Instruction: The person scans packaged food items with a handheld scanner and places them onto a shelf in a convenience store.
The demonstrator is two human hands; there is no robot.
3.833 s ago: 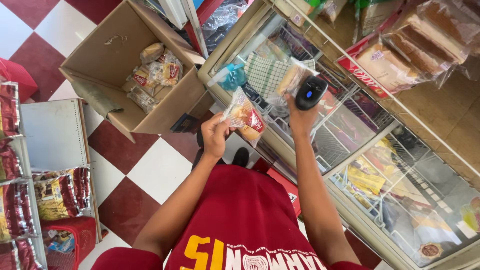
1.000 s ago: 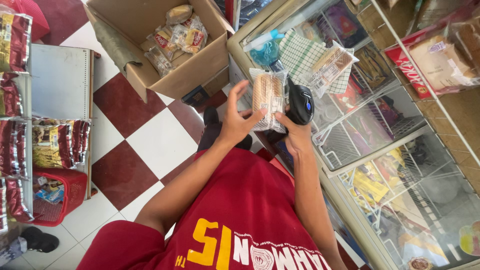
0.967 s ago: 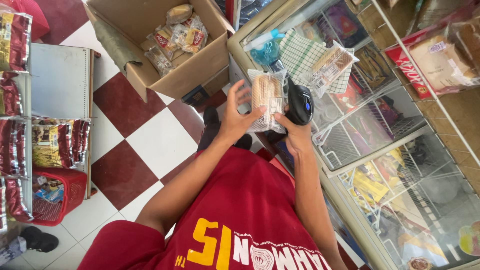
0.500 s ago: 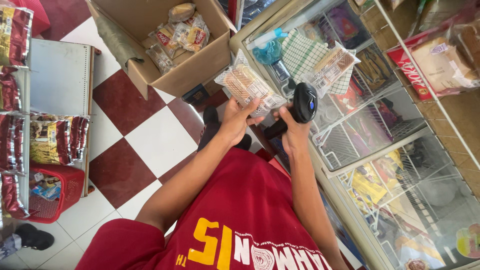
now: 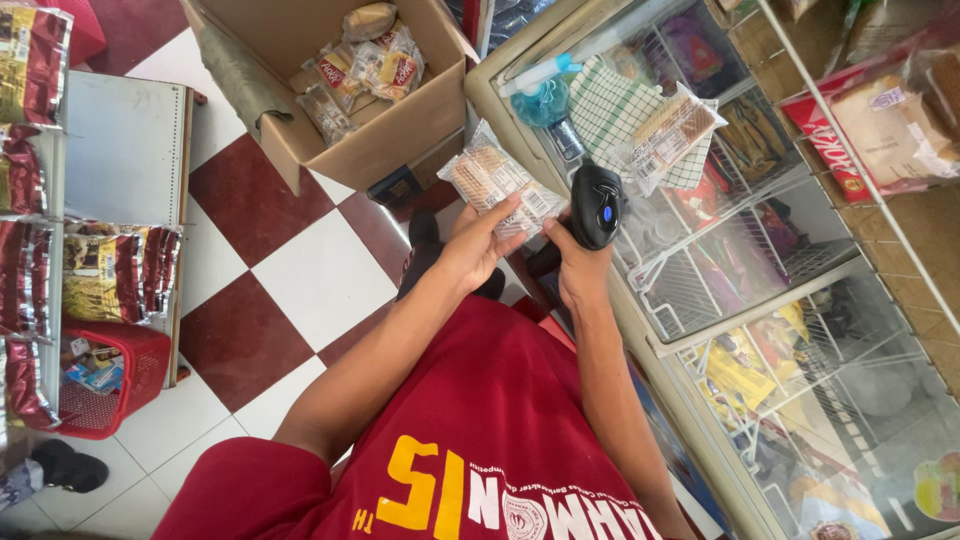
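My left hand (image 5: pixel 478 243) grips a clear packet of biscuits (image 5: pixel 496 180), held tilted above the floor beside the glass display counter (image 5: pixel 700 300). My right hand (image 5: pixel 578 268) holds a black handheld scanner (image 5: pixel 597 204), its head close to the right edge of the packet. Another clear packet of baked goods (image 5: pixel 672 135) lies on a checked cloth (image 5: pixel 618 104) on the counter top, just beyond the scanner.
An open cardboard box (image 5: pixel 330 90) with several snack packets stands on the red and white checkered floor (image 5: pixel 300 290). A white shelf (image 5: pixel 120 150) with hanging snack bags is at left, a red basket (image 5: pixel 110 375) below it. Wrapped breads (image 5: pixel 880 120) sit at upper right.
The packet has swung from upright in front of the scanner to tilted leftward. The scanner stays in my right hand next to it.
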